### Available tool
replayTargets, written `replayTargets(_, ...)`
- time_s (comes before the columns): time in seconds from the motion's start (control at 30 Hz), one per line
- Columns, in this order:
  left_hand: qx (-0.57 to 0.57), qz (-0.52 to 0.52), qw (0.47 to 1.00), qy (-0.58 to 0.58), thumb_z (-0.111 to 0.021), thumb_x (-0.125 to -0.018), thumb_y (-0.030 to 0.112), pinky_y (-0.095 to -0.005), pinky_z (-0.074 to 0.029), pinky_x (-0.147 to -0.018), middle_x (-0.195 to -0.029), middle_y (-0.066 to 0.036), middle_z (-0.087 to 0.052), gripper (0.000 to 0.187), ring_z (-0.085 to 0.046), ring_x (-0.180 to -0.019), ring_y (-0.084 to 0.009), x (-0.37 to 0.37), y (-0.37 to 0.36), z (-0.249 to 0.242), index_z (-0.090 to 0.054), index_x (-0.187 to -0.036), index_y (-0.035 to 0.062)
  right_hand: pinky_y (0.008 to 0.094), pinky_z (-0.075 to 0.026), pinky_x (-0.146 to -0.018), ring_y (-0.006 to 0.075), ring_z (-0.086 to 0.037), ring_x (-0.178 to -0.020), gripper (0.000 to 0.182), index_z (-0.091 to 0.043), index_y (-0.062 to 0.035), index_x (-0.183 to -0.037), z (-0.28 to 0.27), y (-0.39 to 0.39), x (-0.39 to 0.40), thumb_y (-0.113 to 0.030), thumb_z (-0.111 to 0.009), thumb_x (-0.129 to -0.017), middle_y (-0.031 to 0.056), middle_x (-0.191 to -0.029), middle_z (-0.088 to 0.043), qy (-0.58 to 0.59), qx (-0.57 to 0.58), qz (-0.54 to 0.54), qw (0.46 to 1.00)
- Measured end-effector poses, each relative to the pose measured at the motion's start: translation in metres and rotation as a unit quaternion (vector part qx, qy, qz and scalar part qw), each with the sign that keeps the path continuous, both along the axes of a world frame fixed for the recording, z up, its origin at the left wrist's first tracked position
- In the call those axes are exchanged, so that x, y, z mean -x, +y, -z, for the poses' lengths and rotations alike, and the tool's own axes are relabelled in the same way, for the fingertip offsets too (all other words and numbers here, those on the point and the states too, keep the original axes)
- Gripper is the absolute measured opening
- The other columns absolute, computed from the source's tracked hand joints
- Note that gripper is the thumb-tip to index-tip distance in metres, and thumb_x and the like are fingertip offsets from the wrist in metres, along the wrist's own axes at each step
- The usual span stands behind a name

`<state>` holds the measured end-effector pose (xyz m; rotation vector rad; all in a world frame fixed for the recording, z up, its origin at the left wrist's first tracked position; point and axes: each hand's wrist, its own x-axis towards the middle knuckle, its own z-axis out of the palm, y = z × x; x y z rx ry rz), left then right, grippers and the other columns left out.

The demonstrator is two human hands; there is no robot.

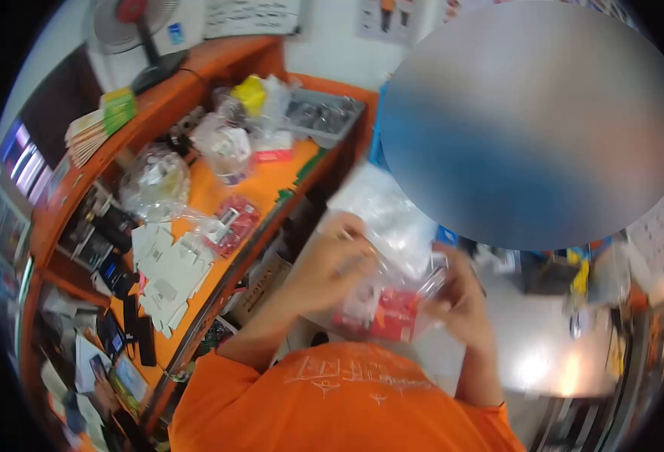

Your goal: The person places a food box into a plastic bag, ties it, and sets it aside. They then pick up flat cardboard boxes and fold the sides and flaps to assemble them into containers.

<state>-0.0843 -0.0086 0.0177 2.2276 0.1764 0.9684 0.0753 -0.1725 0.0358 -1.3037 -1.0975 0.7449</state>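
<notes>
In front of my chest is a clear plastic bag (362, 282) with red-and-white packets (392, 313) low inside it. My left hand (339, 260) has its fingers curled at the bag's upper left side, somewhat blurred by motion. My right hand (460, 294) grips the bag's right edge, fingers bent around the plastic. Just beyond my hands lies a larger whitish, translucent plastic bag (392, 211). What the packets are, I cannot make out.
To the left stands an orange counter (219, 196) with flat white cartons (170, 275), a red packet in plastic (234, 226), bagged goods (155, 181) and a grey tray (320, 117). A fan (147, 45) stands on the ledge. A blurred patch hides the upper right.
</notes>
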Motion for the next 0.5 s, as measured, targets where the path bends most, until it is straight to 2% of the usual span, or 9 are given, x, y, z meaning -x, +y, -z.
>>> replayTargets(0.03, 0.030, 0.049, 0.998, 0.017, -0.061, -0.072, 0.010, -0.0324, -0.038, -0.078, -0.094, -0.013, -0.048, 0.011, -0.049, -0.087, -0.0261, -0.005, -0.012, 0.005, -0.057, -0.078, 0.0013, 0.0212, -0.040, -0.052, 0.0050, -0.047, -0.066, 0.036, -0.047, -0.0004, -0.107, 0.006, 0.010, 0.013, 0.000, -0.062, -0.074, 0.0014, -0.083, -0.052, -0.019, 0.031, -0.034, 0.999)
replayTargets(0.1, -0.038, 0.056, 0.997, -0.032, -0.066, -0.071, 0.014, -0.0355, -0.037, -0.084, -0.097, -0.013, -0.047, 0.018, -0.047, -0.093, -0.0262, -0.009, -0.024, 0.006, -0.057, -0.081, 0.0019, 0.0207, -0.031, -0.045, 0.0034, -0.040, -0.056, 0.013, -0.057, -0.0009, -0.089, 0.022, 0.027, 0.026, -0.003, -0.061, -0.076, -0.0028, -0.068, -0.050, -0.177, 0.057, -0.005, 0.982)
replayTargets(0.17, 0.014, 0.015, 0.998, -0.065, -0.069, -0.067, 0.019, -0.0381, -0.036, -0.085, -0.101, -0.014, -0.047, 0.031, -0.047, -0.096, -0.0289, 0.012, -0.014, 0.000, -0.056, -0.090, 0.0022, 0.0180, -0.026, -0.046, 0.0016, -0.036, -0.054, 0.013, -0.055, -0.0010, -0.069, 0.028, 0.037, 0.030, -0.007, -0.063, -0.076, -0.0055, -0.056, -0.043, -0.213, 0.017, 0.074, 0.974)
replayTargets(0.23, 0.059, -0.028, 0.995, -0.081, -0.073, -0.064, 0.024, -0.0407, -0.036, -0.087, -0.106, -0.016, -0.047, 0.045, -0.046, -0.100, -0.0316, 0.034, -0.007, 0.002, -0.055, -0.099, 0.0025, 0.0190, -0.026, -0.045, 0.0016, -0.036, -0.052, 0.016, -0.052, 0.0004, -0.067, 0.039, 0.044, 0.027, -0.006, -0.061, -0.078, -0.0040, -0.056, -0.046, -0.132, -0.037, 0.072, 0.988)
replayTargets(0.3, -0.076, -0.086, 0.993, 0.015, -0.076, -0.060, 0.033, -0.0419, -0.036, -0.087, -0.113, -0.020, -0.046, 0.062, -0.046, -0.104, -0.0336, 0.033, -0.017, 0.038, -0.049, -0.106, 0.0012, 0.0192, -0.027, -0.045, 0.0022, -0.037, -0.052, 0.017, -0.052, 0.0012, -0.066, 0.039, 0.046, 0.025, -0.006, -0.060, -0.079, -0.0028, -0.055, -0.047, -0.111, -0.011, 0.019, 0.994)
replayTargets(0.37, -0.092, -0.108, 0.989, 0.038, -0.076, -0.059, 0.032, -0.0419, -0.038, -0.084, -0.112, -0.019, -0.050, 0.069, -0.050, -0.102, -0.0331, 0.005, -0.033, 0.103, -0.043, -0.113, 0.0037, 0.0195, -0.028, -0.045, 0.0029, -0.038, -0.052, 0.018, -0.051, 0.0021, -0.066, 0.037, 0.049, 0.031, -0.006, -0.058, -0.080, -0.0016, -0.054, -0.047, -0.092, 0.015, -0.016, 0.996)
replayTargets(0.43, 0.132, 0.003, 0.982, 0.138, -0.073, -0.062, 0.026, -0.0410, -0.040, -0.083, -0.103, -0.015, -0.056, 0.066, -0.054, -0.097, -0.0288, -0.017, -0.043, 0.115, -0.042, -0.116, 0.0071, 0.0199, -0.031, -0.045, 0.0044, -0.041, -0.051, 0.018, -0.053, 0.0028, -0.066, 0.034, 0.051, 0.038, -0.008, -0.057, -0.080, 0.0002, -0.054, -0.049, -0.193, -0.001, -0.104, 0.976)
replayTargets(0.47, 0.123, -0.005, 0.982, 0.140, -0.073, -0.062, 0.026, -0.0410, -0.040, -0.083, -0.103, -0.015, -0.056, 0.066, -0.054, -0.097, -0.0288, -0.016, -0.038, 0.109, -0.042, -0.116, 0.0071, 0.0209, -0.034, -0.046, 0.0049, -0.044, -0.052, 0.019, -0.056, 0.0033, -0.068, 0.029, 0.048, 0.036, -0.010, -0.056, -0.081, 0.0020, -0.055, -0.051, -0.245, 0.025, -0.114, 0.962)
replayTargets(0.5, 0.237, 0.020, 0.965, 0.108, -0.073, -0.062, 0.025, -0.0403, -0.040, -0.083, -0.098, -0.013, -0.057, 0.066, -0.056, -0.093, -0.0273, -0.014, -0.037, 0.098, -0.041, -0.117, 0.0085, 0.0209, -0.034, -0.046, 0.0049, -0.044, -0.052, 0.019, -0.056, 0.0033, -0.068, 0.022, 0.049, 0.031, -0.010, -0.056, -0.081, 0.0020, -0.055, -0.051, -0.245, 0.015, -0.117, 0.962)
